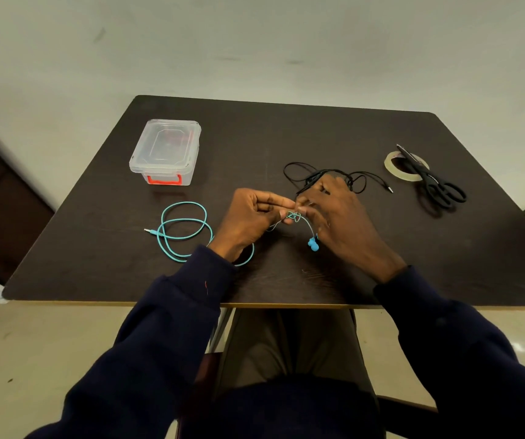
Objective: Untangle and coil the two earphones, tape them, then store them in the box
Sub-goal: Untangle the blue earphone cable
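A teal earphone (182,231) lies in loose loops on the dark table (286,131), left of my hands, its plug pointing left. Its thin end is knotted between my hands. My left hand (250,221) pinches the knot from the left and my right hand (337,217) pinches it from the right. The blue earbuds (313,244) hang just below my right hand. A black earphone (359,179) lies tangled behind my right hand, partly hidden by it. A clear plastic box (166,152) with a red latch stands at the back left, lid on.
A roll of clear tape (392,164) lies at the back right with black scissors (435,185) resting across it. The table's front edge runs just below my wrists. A chair arm shows at the far right.
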